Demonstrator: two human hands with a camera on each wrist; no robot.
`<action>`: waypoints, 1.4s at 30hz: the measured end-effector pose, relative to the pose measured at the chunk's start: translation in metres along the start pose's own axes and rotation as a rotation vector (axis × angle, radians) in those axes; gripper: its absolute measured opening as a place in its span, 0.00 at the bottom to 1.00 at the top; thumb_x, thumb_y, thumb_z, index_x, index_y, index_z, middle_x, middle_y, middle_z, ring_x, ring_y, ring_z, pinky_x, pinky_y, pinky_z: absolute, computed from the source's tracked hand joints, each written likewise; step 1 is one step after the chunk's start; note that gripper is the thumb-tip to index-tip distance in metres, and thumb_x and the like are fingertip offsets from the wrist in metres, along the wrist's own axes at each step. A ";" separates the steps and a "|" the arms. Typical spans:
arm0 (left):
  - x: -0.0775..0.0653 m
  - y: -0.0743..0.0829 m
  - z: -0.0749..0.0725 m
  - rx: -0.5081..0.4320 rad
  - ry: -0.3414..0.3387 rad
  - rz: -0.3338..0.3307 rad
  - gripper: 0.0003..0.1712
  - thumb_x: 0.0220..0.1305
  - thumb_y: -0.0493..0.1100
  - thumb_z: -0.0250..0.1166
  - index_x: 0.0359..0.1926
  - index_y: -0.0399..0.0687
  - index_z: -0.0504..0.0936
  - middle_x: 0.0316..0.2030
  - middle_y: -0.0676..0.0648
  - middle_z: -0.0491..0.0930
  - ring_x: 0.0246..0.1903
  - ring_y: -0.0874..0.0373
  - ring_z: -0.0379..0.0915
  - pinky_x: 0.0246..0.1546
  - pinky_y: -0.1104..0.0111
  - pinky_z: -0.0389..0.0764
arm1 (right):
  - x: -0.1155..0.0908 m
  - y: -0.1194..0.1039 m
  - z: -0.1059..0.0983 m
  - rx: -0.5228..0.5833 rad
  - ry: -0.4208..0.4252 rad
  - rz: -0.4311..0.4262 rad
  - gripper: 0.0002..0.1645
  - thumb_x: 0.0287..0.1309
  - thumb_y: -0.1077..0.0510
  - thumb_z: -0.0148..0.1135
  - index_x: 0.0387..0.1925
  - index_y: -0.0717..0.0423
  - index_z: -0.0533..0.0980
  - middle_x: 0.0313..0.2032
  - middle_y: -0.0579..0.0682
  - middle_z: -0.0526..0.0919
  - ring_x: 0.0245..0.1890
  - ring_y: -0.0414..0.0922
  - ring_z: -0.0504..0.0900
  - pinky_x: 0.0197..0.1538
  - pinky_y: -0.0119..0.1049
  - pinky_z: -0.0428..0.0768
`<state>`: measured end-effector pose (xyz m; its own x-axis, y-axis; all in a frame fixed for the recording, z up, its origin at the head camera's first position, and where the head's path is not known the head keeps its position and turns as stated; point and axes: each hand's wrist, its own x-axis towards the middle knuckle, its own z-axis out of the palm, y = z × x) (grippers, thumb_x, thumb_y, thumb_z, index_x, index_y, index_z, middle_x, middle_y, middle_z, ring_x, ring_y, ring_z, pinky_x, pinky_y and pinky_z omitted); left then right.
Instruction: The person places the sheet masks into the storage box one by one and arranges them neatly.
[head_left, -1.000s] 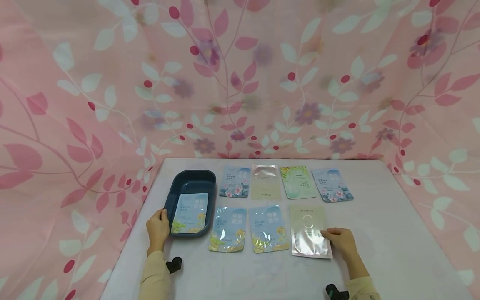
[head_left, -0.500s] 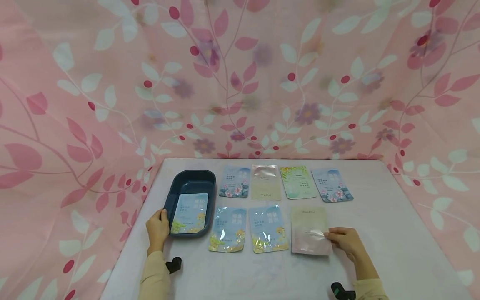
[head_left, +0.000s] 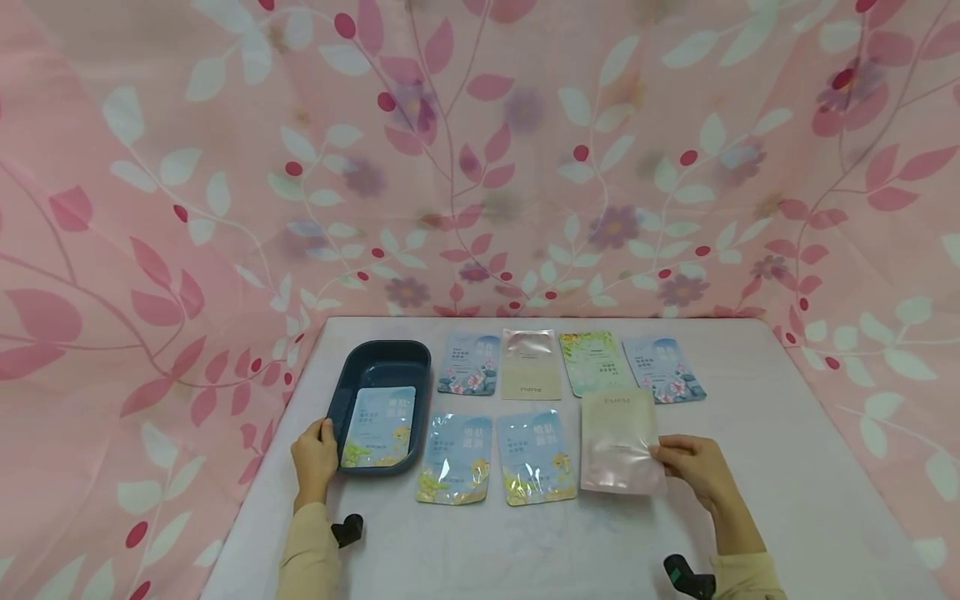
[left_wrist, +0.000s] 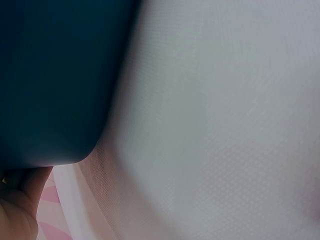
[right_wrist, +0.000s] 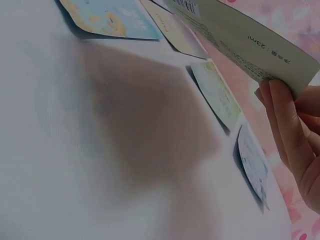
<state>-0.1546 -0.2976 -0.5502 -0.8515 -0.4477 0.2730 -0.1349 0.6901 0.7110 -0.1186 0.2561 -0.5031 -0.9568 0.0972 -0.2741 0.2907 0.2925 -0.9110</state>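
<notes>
My right hand [head_left: 697, 471] pinches the right edge of a beige and pinkish sheet mask packet [head_left: 621, 442]. In the right wrist view the packet [right_wrist: 250, 47] is off the table, its printed back toward the camera and fingers [right_wrist: 282, 112] under its edge. A dark blue tray [head_left: 339, 408] stands at the left, with a light blue mask packet [head_left: 378, 427] lying in it. My left hand [head_left: 315, 462] grips the tray's left rim near the front corner. Much of that hand is hidden by the tray [left_wrist: 55, 85] in the left wrist view.
Two light blue packets [head_left: 455, 458] lie between the tray and the held packet. Behind them is a row: a blue floral packet [head_left: 469, 364], a beige one [head_left: 531, 367], a green one [head_left: 596, 364] and another blue floral one [head_left: 667, 375]. A white cloth covers the table [head_left: 780, 467].
The beige packet has come up off the table in my right hand and now overlaps the back row in the head view. My left hand and the tray have stayed put.
</notes>
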 end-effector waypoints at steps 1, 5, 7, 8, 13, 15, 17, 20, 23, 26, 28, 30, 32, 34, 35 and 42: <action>0.000 0.000 0.000 0.000 -0.001 -0.002 0.18 0.70 0.36 0.49 0.45 0.22 0.77 0.43 0.24 0.77 0.46 0.29 0.73 0.50 0.44 0.71 | 0.000 -0.002 0.001 0.004 -0.001 -0.004 0.24 0.55 0.66 0.62 0.48 0.83 0.70 0.37 0.60 0.84 0.27 0.38 0.82 0.34 0.30 0.82; 0.000 0.000 0.000 -0.001 -0.006 -0.007 0.18 0.70 0.36 0.49 0.46 0.21 0.77 0.43 0.24 0.77 0.47 0.29 0.72 0.50 0.44 0.71 | 0.002 -0.006 0.004 0.041 -0.004 -0.014 0.24 0.55 0.67 0.62 0.48 0.84 0.69 0.34 0.58 0.85 0.26 0.37 0.82 0.33 0.30 0.82; 0.000 0.000 0.000 0.001 -0.011 -0.011 0.18 0.70 0.36 0.48 0.46 0.21 0.76 0.43 0.24 0.77 0.47 0.29 0.72 0.50 0.44 0.71 | 0.003 -0.009 0.007 0.064 -0.003 -0.014 0.25 0.55 0.67 0.62 0.49 0.85 0.69 0.33 0.57 0.85 0.25 0.37 0.82 0.32 0.30 0.82; 0.000 -0.001 -0.001 0.003 -0.014 -0.012 0.18 0.70 0.36 0.48 0.46 0.21 0.76 0.43 0.24 0.77 0.47 0.29 0.72 0.50 0.44 0.71 | 0.003 -0.010 0.008 0.071 -0.003 -0.017 0.25 0.55 0.68 0.62 0.49 0.85 0.69 0.32 0.57 0.85 0.25 0.37 0.82 0.32 0.30 0.82; 0.001 -0.001 -0.001 0.006 -0.025 -0.018 0.19 0.70 0.37 0.48 0.46 0.21 0.76 0.43 0.24 0.77 0.47 0.29 0.72 0.50 0.44 0.71 | 0.007 -0.017 0.016 0.093 0.014 -0.028 0.25 0.56 0.68 0.62 0.50 0.84 0.68 0.31 0.55 0.85 0.25 0.36 0.81 0.32 0.29 0.81; 0.001 -0.002 0.000 0.007 -0.024 -0.019 0.19 0.70 0.37 0.48 0.46 0.21 0.76 0.43 0.24 0.77 0.47 0.29 0.72 0.50 0.44 0.70 | 0.008 -0.020 0.020 0.101 0.019 -0.035 0.25 0.55 0.68 0.62 0.50 0.84 0.68 0.30 0.55 0.85 0.24 0.36 0.81 0.32 0.29 0.81; 0.001 -0.002 0.000 0.009 -0.022 -0.018 0.19 0.70 0.37 0.48 0.46 0.21 0.76 0.43 0.24 0.77 0.46 0.29 0.72 0.50 0.44 0.70 | 0.010 -0.023 0.024 0.117 0.022 -0.044 0.25 0.55 0.69 0.62 0.49 0.85 0.68 0.30 0.54 0.85 0.24 0.35 0.81 0.32 0.29 0.81; 0.001 -0.002 0.000 0.008 -0.016 -0.014 0.18 0.70 0.37 0.49 0.45 0.21 0.77 0.43 0.24 0.77 0.46 0.29 0.73 0.49 0.44 0.71 | 0.011 -0.027 0.030 0.133 0.009 -0.071 0.24 0.54 0.70 0.62 0.48 0.86 0.68 0.29 0.54 0.85 0.24 0.36 0.82 0.32 0.29 0.82; 0.001 -0.002 0.001 0.001 -0.007 -0.009 0.18 0.70 0.36 0.49 0.45 0.21 0.77 0.42 0.24 0.77 0.45 0.29 0.73 0.49 0.44 0.71 | 0.013 -0.031 0.036 0.153 0.000 -0.096 0.23 0.54 0.71 0.61 0.47 0.86 0.69 0.29 0.55 0.85 0.24 0.36 0.82 0.32 0.30 0.82; 0.000 -0.002 0.000 -0.002 0.000 -0.001 0.18 0.70 0.36 0.49 0.44 0.21 0.77 0.42 0.24 0.77 0.45 0.29 0.73 0.48 0.44 0.71 | 0.014 -0.035 0.041 0.167 -0.010 -0.114 0.22 0.55 0.71 0.61 0.47 0.86 0.69 0.30 0.57 0.85 0.24 0.36 0.82 0.32 0.29 0.82; 0.000 -0.002 0.000 -0.001 0.000 0.001 0.18 0.70 0.36 0.49 0.44 0.21 0.77 0.42 0.24 0.77 0.45 0.29 0.73 0.48 0.43 0.71 | 0.015 -0.037 0.045 0.176 -0.019 -0.126 0.22 0.55 0.71 0.60 0.47 0.87 0.69 0.31 0.59 0.85 0.24 0.36 0.82 0.32 0.30 0.82; 0.000 -0.002 0.000 0.001 0.000 0.003 0.18 0.70 0.36 0.49 0.44 0.21 0.77 0.42 0.24 0.77 0.45 0.29 0.73 0.48 0.43 0.71 | 0.016 -0.039 0.048 0.180 -0.029 -0.136 0.22 0.55 0.71 0.60 0.47 0.87 0.68 0.32 0.61 0.85 0.24 0.36 0.82 0.32 0.30 0.82; 0.000 -0.003 0.000 0.001 0.003 0.005 0.18 0.70 0.36 0.49 0.44 0.21 0.77 0.41 0.24 0.77 0.45 0.29 0.73 0.48 0.43 0.71 | 0.017 -0.040 0.051 0.179 -0.037 -0.142 0.22 0.55 0.71 0.60 0.47 0.87 0.69 0.32 0.62 0.84 0.25 0.36 0.82 0.32 0.30 0.82; 0.000 -0.003 0.000 -0.004 0.014 0.009 0.17 0.69 0.36 0.50 0.44 0.22 0.78 0.41 0.25 0.78 0.44 0.29 0.74 0.48 0.44 0.72 | 0.019 -0.042 0.054 0.177 -0.042 -0.153 0.21 0.55 0.71 0.61 0.47 0.86 0.69 0.33 0.63 0.84 0.25 0.36 0.83 0.32 0.30 0.82; 0.000 -0.003 0.000 -0.004 0.020 0.015 0.17 0.69 0.35 0.50 0.43 0.22 0.78 0.40 0.25 0.78 0.43 0.29 0.74 0.47 0.44 0.72 | 0.020 -0.043 0.055 0.178 -0.044 -0.158 0.21 0.55 0.71 0.61 0.47 0.85 0.70 0.33 0.64 0.84 0.25 0.36 0.83 0.32 0.30 0.82; 0.000 -0.002 0.000 -0.005 0.044 0.036 0.15 0.67 0.35 0.52 0.41 0.23 0.79 0.38 0.26 0.79 0.42 0.29 0.75 0.46 0.44 0.72 | 0.024 -0.051 0.066 0.182 -0.076 -0.185 0.21 0.55 0.70 0.61 0.47 0.84 0.71 0.35 0.67 0.83 0.26 0.37 0.83 0.33 0.31 0.82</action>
<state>-0.1543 -0.2989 -0.5519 -0.8329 -0.4471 0.3263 -0.1023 0.7036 0.7032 -0.1571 0.1813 -0.4836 -0.9934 -0.0152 -0.1140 0.1113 0.1219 -0.9863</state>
